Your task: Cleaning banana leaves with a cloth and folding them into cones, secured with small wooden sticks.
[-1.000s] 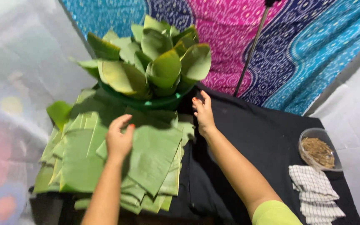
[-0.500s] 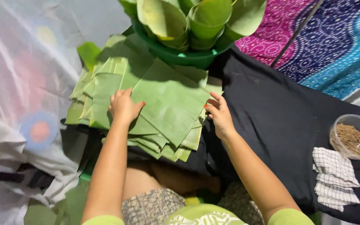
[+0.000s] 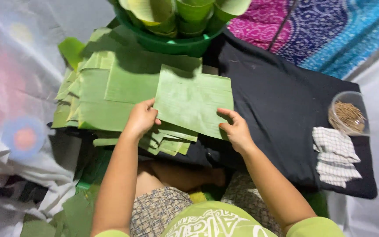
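I hold a square piece of green banana leaf (image 3: 194,100) by its near edge, lifted a little off the stack. My left hand (image 3: 141,117) pinches its left corner and my right hand (image 3: 236,129) grips its right corner. Under it lies a stack of cut banana leaf pieces (image 3: 106,94) spread over the left side of a black cloth (image 3: 286,101). A green basin (image 3: 167,43) at the top holds several rolled leaf cones (image 3: 185,9).
A clear plastic bowl of thin brown sticks (image 3: 347,115) sits at the right, with a folded checked cloth (image 3: 335,156) in front of it. Patterned blue and pink fabric (image 3: 312,30) hangs behind. Pale sheeting (image 3: 14,87) covers the left. Leaf scraps (image 3: 73,213) lie low left.
The view has tilted down toward my lap. Both hands slid from resting flat on the stack to its near edge and picked up the top leaf piece.
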